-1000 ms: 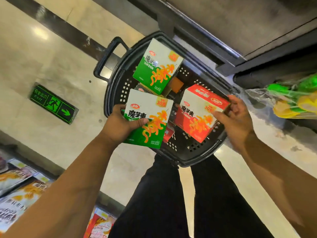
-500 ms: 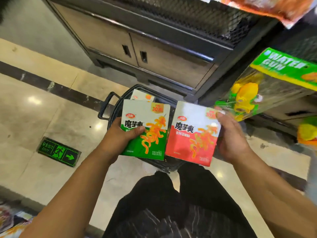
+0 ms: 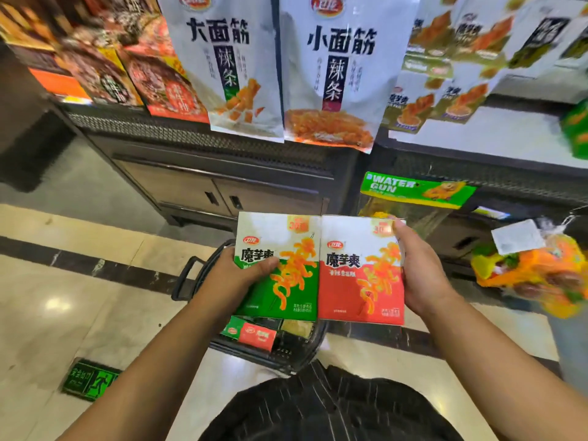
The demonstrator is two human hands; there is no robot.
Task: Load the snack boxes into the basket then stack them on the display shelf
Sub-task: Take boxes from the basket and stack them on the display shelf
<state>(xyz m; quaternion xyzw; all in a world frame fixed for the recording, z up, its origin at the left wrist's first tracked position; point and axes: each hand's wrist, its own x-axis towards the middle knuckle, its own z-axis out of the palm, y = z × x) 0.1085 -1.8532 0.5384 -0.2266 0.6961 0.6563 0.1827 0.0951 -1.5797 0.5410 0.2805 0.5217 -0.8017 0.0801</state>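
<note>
Lifting boxes from the basket (image 3: 264, 355), you now face the display shelf (image 3: 477, 141) to stack.
Your left hand (image 3: 243, 276) fingers clamp the green box (image 3: 288, 294), right hand (image 3: 421, 276) fingers the red box (image 3: 356, 288).

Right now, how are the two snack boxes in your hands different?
The green box has a green lower half, while the red box has a red one. The green box is in the left hand, with the thumb lying across its front. The red box is in the right hand, gripped along its outer edge. Both look the same size, with white tops, orange curly snack pictures and an orange 30 badge, and they are held side by side.
</note>
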